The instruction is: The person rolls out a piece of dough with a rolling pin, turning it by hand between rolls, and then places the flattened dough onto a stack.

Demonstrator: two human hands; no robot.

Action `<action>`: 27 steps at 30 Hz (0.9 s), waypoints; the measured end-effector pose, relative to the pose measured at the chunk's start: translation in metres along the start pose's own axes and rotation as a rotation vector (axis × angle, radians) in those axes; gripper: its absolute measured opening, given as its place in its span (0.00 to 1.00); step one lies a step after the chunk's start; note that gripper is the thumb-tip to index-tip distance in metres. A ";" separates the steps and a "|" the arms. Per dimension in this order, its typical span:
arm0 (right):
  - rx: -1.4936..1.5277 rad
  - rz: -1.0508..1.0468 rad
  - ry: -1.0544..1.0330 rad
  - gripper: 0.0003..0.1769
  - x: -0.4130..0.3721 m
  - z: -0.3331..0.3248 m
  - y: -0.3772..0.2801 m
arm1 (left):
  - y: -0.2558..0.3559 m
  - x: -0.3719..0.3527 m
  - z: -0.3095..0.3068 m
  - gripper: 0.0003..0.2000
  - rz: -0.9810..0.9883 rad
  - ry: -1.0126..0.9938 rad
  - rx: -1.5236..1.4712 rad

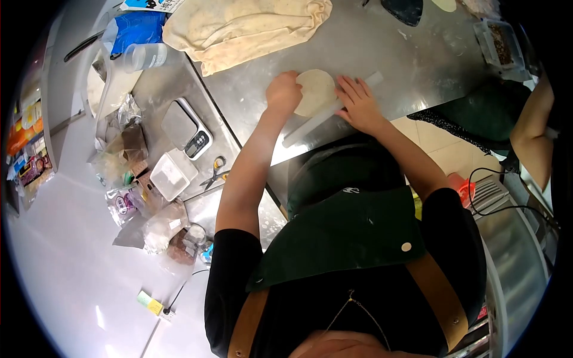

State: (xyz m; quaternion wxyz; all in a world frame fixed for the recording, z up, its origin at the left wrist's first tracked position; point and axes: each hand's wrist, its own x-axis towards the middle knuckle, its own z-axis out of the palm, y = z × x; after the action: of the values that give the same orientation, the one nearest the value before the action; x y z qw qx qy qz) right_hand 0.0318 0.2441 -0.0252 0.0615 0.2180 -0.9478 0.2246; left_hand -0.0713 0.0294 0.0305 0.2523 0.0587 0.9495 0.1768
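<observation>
A round, flat piece of dough lies on the metal worktop, near its front edge. At its left rim my left hand is closed, with the fingers pinching the dough's edge. A pale rolling pin lies slantwise along the dough's lower right side. My right hand rests over the pin, fingers stretched out and slightly spread, the tips pointing toward the dough. Behind both hands a large cream-coloured cloth is bunched up on the worktop; what may be under it is hidden.
Left of a seam stand a digital scale, a white container, scissors and a clear plastic cup. Several bags lie beyond. At right are a tub of dark filling and another person's arm.
</observation>
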 end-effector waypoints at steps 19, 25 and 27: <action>0.033 -0.050 -0.020 0.20 0.068 -0.002 0.018 | -0.050 -0.007 0.022 0.16 -0.021 -0.009 -0.358; -0.109 0.171 0.038 0.27 0.033 0.019 -0.002 | -0.052 -0.003 0.025 0.16 -0.099 -0.006 -0.598; -0.174 0.197 -0.018 0.29 0.040 0.023 0.000 | -0.054 0.001 0.029 0.16 -0.104 0.008 -0.677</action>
State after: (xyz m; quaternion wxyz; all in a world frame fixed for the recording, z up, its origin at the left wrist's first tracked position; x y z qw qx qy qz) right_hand -0.0045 0.2184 -0.0369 0.0492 0.1196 -0.9811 0.1443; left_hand -0.0586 -0.0114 -0.0130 0.2625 -0.0777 0.8397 0.4690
